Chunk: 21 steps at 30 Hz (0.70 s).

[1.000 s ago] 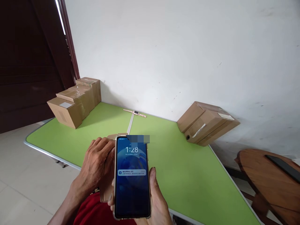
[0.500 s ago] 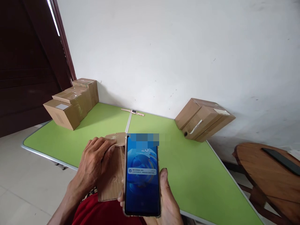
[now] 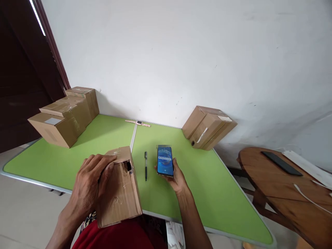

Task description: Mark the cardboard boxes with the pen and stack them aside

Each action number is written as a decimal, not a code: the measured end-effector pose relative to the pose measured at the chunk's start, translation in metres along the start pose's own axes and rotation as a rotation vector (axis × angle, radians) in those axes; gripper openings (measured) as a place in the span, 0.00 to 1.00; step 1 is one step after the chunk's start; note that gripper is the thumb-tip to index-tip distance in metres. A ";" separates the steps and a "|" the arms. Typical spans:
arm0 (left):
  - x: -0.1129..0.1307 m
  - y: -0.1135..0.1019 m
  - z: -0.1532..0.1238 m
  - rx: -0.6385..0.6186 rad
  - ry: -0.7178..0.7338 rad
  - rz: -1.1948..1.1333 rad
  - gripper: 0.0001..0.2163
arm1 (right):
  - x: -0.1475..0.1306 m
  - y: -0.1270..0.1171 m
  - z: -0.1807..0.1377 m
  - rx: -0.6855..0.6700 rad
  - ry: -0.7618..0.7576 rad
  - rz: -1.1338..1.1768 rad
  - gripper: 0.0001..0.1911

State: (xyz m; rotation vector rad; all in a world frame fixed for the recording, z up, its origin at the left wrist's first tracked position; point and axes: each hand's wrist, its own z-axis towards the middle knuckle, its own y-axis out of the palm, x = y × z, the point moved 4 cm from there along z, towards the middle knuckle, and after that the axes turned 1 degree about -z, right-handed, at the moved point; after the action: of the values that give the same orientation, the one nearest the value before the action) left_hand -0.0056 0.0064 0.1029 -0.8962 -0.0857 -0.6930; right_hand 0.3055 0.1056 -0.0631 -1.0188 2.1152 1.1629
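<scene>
A phone with its blue lock screen lit is in my right hand, held from beneath just above the green table. My left hand grips the upper left side of a cardboard box, which leans at the table's front edge against my lap. Near the box's top right corner is a torn dark hole. Between the box and the phone, a black pen lies on the table, pointing toward me.
Several cardboard boxes stand in a row at the table's back left. More boxes stand at the back right. A pink-strapped watch lies by the wall. On the right, a wooden table bears a dark flat device.
My right hand has carried the phone away from the camera, down toward the table. The pen and the box's hole now show. My left hand keeps its hold on the box.
</scene>
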 end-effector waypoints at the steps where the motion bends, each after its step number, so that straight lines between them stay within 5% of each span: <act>1: 0.001 0.000 0.000 0.000 0.000 0.004 0.12 | 0.000 -0.003 0.011 0.010 0.015 -0.010 0.25; 12: 0.000 0.001 0.000 -0.016 -0.001 -0.010 0.12 | 0.004 -0.015 0.055 0.069 0.037 -0.113 0.25; 21: -0.001 0.000 -0.003 0.007 0.017 -0.020 0.12 | -0.012 -0.032 0.016 0.088 -0.060 -0.197 0.12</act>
State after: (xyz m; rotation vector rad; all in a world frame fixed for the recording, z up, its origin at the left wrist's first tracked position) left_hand -0.0076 0.0045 0.1006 -0.8835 -0.0818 -0.7187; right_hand 0.3394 0.1127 -0.0779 -1.1092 1.9519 0.9839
